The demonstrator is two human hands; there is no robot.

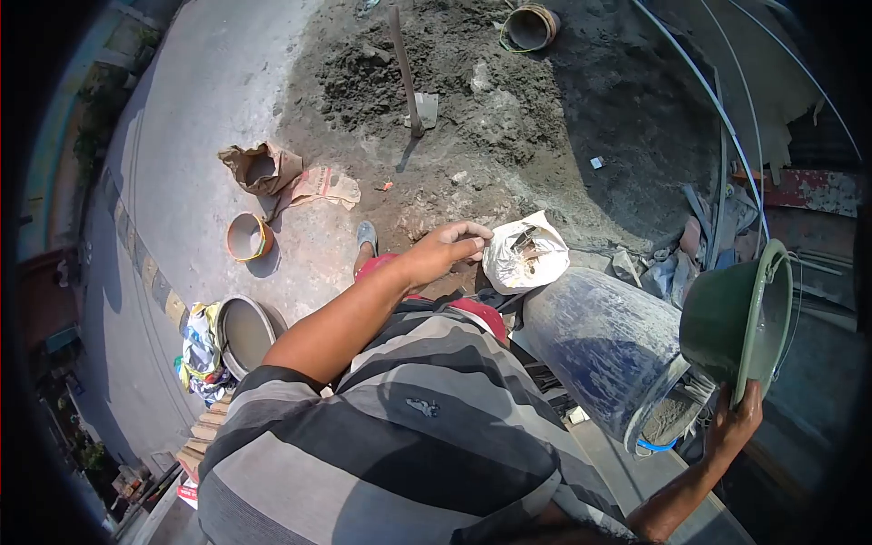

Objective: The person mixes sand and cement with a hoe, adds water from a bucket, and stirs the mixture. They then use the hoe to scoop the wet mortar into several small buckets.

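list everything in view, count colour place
bag: 1, white, centre
drum: 1, blue, right
basin: 1, green, far right
heap: 1, grey, top
tool: 1, brown-handled, by heap
bucket: 1, orange, left
second bucket: 1, brownish, top
tub: 1, grey, lower left
cloths: several, multicoloured, beside tub
sack: 1, brown, left
scrap: uncounted, mixed, right
shoe: 1, grey, centre-left
shirt: 1, grey-black, bottom
left hand: 1, bare, at bag
right hand: 1, bare, on basin

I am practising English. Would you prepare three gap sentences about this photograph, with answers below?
The right hand holds a round plastic bucket coloured ____.
The left hand is at the edge of an open bag coloured ____.
In the picture, the brown paper sack is to the ____ of the upright wooden handle.

Answers: green; white; left.
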